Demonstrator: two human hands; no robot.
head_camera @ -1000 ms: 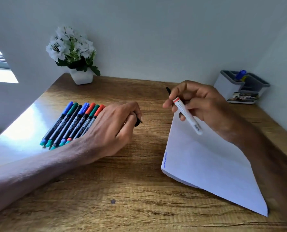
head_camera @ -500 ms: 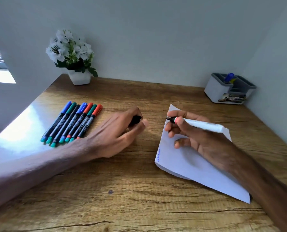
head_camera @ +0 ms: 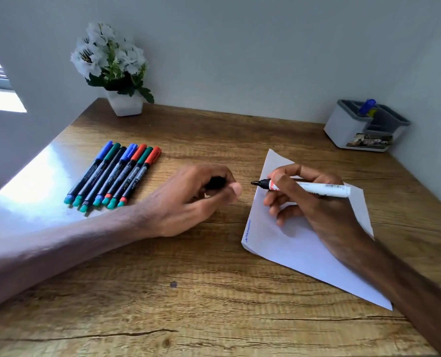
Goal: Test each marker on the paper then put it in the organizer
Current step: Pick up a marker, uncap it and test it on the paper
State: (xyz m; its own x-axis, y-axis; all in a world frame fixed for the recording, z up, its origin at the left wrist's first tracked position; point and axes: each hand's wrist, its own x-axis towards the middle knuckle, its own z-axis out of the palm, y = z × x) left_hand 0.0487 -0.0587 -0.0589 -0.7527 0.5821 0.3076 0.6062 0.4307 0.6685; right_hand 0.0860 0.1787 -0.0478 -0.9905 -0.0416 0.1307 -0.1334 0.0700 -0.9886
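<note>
My right hand (head_camera: 314,202) grips an uncapped white marker (head_camera: 322,188) with a black tip, held over the left part of the white paper (head_camera: 299,243); the tip points left, just past the paper's edge. A small blue scribble (head_camera: 247,231) marks the paper's left edge. My left hand (head_camera: 193,199) rests on the desk beside the paper and holds the marker's black cap (head_camera: 215,182) in its curled fingers. Several capped markers (head_camera: 114,175) in blue, green and red lie side by side at the left. The grey-and-white organizer (head_camera: 363,127) stands at the back right with a blue marker (head_camera: 366,106) in it.
A white pot of white flowers (head_camera: 116,70) stands in the back left corner of the wooden desk (head_camera: 188,292). Walls close the desk at the back and the right. Sunlight glares on the desk's left edge.
My right hand came down from mid-air to the paper and turned the marker so its tip points left. My left hand, holding the cap, shifted slightly right. The camera tilted.
</note>
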